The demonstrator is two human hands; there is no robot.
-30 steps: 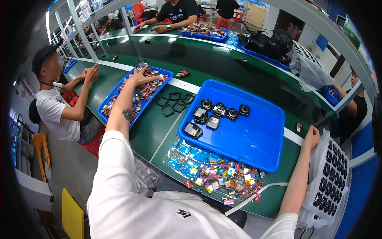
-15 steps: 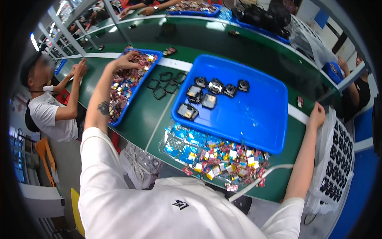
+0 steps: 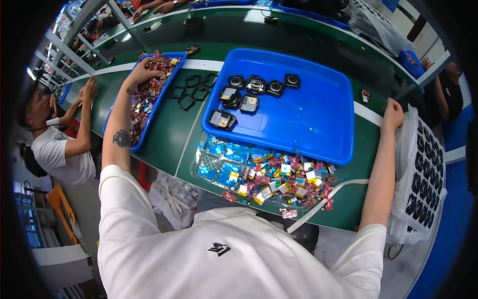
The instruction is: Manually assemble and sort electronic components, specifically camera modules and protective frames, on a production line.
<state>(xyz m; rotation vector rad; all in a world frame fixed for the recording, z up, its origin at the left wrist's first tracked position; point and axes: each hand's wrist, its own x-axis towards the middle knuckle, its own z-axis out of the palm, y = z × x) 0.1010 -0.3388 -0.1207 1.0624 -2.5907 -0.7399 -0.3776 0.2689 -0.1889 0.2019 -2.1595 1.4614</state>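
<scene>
Components [image 3: 144, 102] (loose), under left hand [image 3: 144, 72], in tray [image 3: 163, 102]

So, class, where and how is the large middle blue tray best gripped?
Probably by the raised rim at both ends of the large blue tray, coming from left and right: green table shows beside its right end, while loose parts crowd its near edge. Keep it level: black watch-like cases bunch leftward.

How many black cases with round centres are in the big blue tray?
4 in the big blue tray, in one uneven row: left case, two middle cases, right case. Others may hide underneath.
</scene>
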